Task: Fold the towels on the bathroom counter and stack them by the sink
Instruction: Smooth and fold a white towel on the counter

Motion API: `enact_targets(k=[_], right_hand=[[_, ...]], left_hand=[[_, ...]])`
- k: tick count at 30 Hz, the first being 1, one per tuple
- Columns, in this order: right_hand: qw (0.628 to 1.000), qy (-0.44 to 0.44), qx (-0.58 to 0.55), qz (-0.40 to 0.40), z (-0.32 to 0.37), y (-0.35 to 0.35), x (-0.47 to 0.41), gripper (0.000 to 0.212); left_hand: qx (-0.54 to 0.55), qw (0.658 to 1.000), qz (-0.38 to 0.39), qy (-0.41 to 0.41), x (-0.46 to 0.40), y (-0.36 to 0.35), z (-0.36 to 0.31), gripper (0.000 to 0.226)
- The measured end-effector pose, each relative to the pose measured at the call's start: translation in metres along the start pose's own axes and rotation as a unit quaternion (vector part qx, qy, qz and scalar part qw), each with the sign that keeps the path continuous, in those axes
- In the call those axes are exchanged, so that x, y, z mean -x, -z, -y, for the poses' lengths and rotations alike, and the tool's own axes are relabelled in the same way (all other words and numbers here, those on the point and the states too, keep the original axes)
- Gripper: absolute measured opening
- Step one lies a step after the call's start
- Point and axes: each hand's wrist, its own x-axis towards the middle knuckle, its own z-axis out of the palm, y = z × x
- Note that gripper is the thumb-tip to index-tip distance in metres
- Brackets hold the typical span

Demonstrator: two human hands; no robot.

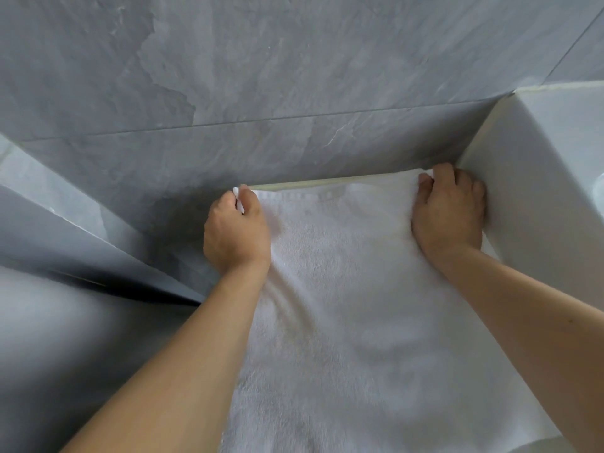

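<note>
My left hand (236, 232) and right hand (449, 209) pinch the far corners of the soft, limp towel (343, 305), probably best held there.

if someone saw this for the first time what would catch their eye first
First the white towel, spread flat down the middle and right of the view, its far edge against the grey stone-look wall. Next the two bare hands at that far edge: the left hand pinches the left corner, and the right hand grips the right corner beside a white block at the right.
</note>
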Motion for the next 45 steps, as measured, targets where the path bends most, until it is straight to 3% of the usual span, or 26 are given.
enact_targets(k=[7, 15, 28, 32, 35, 38, 40, 42, 45], right_hand=[[0.997, -0.045, -0.05, -0.029, 0.004, 0.002, -0.001, 0.031], [0.993, -0.093, -0.065, -0.021, 0.011, 0.006, -0.005, 0.035], [0.987, -0.101, -0.122, -0.001, 0.007, 0.01, -0.004, 0.027], [0.965, -0.152, -0.21, 0.033, 0.008, 0.024, 0.0, 0.029], [0.914, -0.192, -0.351, 0.072, 0.01, 0.041, 0.008, 0.021], [0.874, -0.19, -0.439, 0.086, 0.005, 0.068, 0.011, 0.017], [0.878, -0.156, -0.445, 0.085, 0.0, 0.088, 0.015, 0.025], [0.883, -0.123, -0.447, 0.075, -0.003, 0.108, 0.024, 0.028], [0.868, -0.104, -0.482, 0.06, -0.009, 0.134, 0.041, 0.029]], left_hand=[[-0.082, 0.996, 0.025, -0.005, -0.003, -0.005, 0.001, 0.031], [-0.079, 0.996, 0.022, -0.022, -0.001, -0.004, -0.005, 0.032], [-0.085, 0.996, 0.002, -0.041, -0.003, -0.007, -0.007, 0.031], [-0.075, 0.996, 0.018, -0.041, -0.004, -0.004, -0.011, 0.032], [-0.063, 0.996, 0.052, -0.032, -0.003, 0.001, -0.012, 0.031], [0.012, 0.996, 0.081, -0.035, -0.002, 0.016, -0.009, 0.025], [0.126, 0.988, 0.083, -0.043, -0.002, 0.036, -0.002, 0.022], [0.237, 0.967, 0.091, -0.022, 0.0, 0.066, 0.003, 0.031], [0.35, 0.927, 0.127, 0.049, 0.006, 0.11, -0.001, 0.018]])
